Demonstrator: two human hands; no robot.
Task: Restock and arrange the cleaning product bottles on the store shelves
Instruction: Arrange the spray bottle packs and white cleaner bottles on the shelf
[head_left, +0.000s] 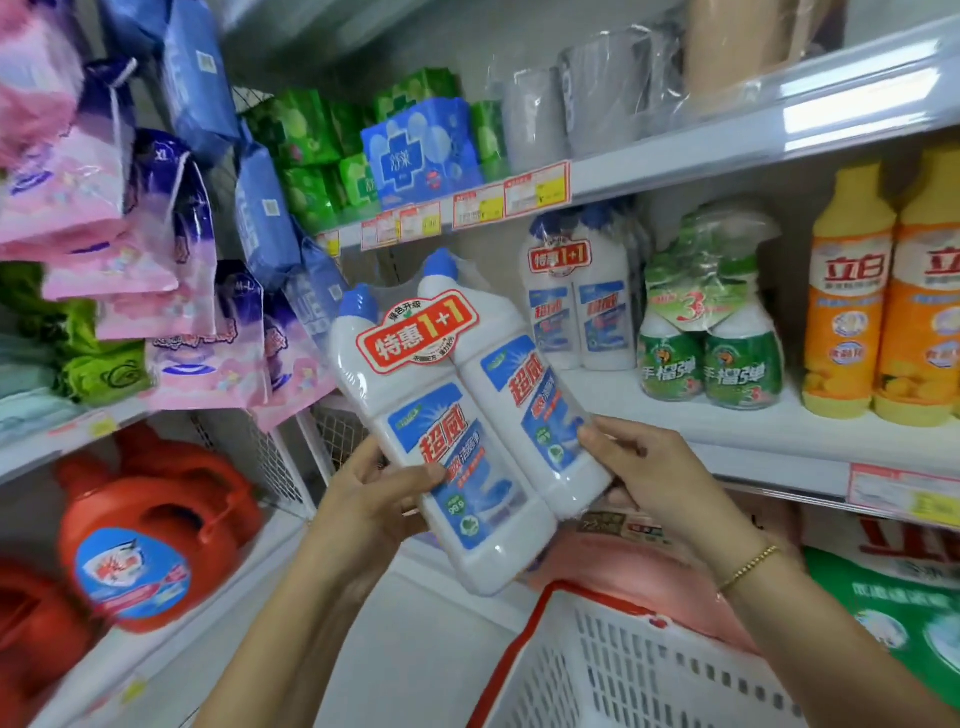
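Both my hands clamp twin-pack (467, 410): left hand (374, 499), right hand (644, 467). Pack tilted; shrink-wrap slick, could slip. Shelving beside matching pack (576, 296) may topple it.

Single view: head-worn wide-angle cam. Scene is viewed from above hand level, faced fwd and slightly down into a corner of store shelving. Lens distortion is noted: the upper shelf edge (675, 161) is rendered bowed and sloped up to the right. Both forearms are seen entering from the bottom edge. Left hand (374, 499) and right hand (660, 473) are framed just below centre at close range, w/ the twin-pack of toilet cleaner bottles (452, 415) at centre. A white basket (623, 670) is cropped by the bottom edge, approx. under the cam.
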